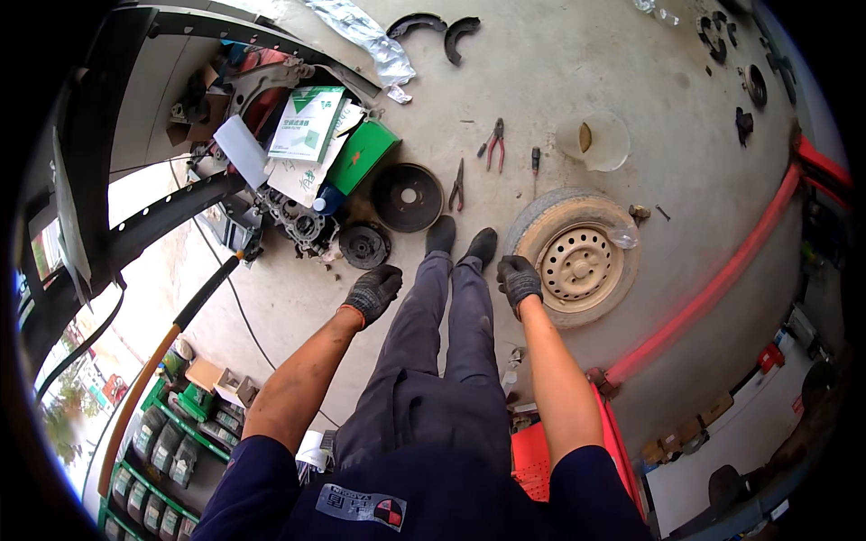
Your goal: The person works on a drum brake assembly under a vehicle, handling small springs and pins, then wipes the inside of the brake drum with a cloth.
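My left hand (374,295), in a dark grey work glove with an orange cuff, is curled closed in front of my left leg. Nothing sticks out of it. Closest to it on the floor is a small black round hub part (364,245), with a black brake drum (408,197) beyond. My right hand (520,280), gloved alike, is also closed, with no object showing. It hangs just left of a wheel with a beige steel rim (580,264) and dusty tyre (552,206). Neither hand appears to touch anything.
Ahead on the floor lie needle-nose pliers (458,186), red-handled pliers (496,146), a screwdriver (536,161) and brake shoes (461,40). A translucent tub (606,144) stands beyond the wheel. Boxes (307,123) rest on engine parts at left; a red bar (708,313) crosses at right.
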Available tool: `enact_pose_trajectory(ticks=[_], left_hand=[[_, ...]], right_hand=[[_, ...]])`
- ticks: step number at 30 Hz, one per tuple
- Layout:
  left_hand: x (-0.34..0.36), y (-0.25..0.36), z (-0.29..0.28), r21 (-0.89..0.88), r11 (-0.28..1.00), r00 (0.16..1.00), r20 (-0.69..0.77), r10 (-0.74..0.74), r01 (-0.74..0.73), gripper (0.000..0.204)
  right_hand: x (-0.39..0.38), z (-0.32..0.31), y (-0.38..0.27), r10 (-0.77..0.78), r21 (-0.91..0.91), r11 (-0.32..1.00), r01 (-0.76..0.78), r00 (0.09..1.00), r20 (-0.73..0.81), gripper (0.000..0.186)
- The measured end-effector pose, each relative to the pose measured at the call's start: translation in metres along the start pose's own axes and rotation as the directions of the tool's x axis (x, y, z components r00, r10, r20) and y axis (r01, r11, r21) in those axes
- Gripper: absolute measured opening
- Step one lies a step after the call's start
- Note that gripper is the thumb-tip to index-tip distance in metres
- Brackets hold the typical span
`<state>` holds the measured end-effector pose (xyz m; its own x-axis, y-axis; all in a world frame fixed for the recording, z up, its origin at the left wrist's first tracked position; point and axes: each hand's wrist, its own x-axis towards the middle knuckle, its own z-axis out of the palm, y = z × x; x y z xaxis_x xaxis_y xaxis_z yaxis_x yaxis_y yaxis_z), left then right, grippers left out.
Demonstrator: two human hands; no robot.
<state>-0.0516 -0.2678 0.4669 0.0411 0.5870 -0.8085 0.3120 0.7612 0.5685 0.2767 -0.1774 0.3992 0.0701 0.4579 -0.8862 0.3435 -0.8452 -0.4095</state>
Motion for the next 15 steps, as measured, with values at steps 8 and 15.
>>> enact_pose_trajectory(ticks=[8, 15], left_hand=[[-0.01, -0.059, 0.018, -0.138, 0.898, 0.908, 0.038, -0.416, 0.417, 0.04], [0.063, -0.099, -0.029, 0.165, 0.95, 0.964, -0.016, -0.266, 0.265, 0.026]], right_hand=[[-0.016, -0.024, 0.048, 0.18, 0.118, 0.978, -0.173, 0.982, -0.055, 0.024], [0.018, -0.096, -0.027, 0.056, 0.49, 0.866, 0.095, 0.957, -0.284, 0.019]])
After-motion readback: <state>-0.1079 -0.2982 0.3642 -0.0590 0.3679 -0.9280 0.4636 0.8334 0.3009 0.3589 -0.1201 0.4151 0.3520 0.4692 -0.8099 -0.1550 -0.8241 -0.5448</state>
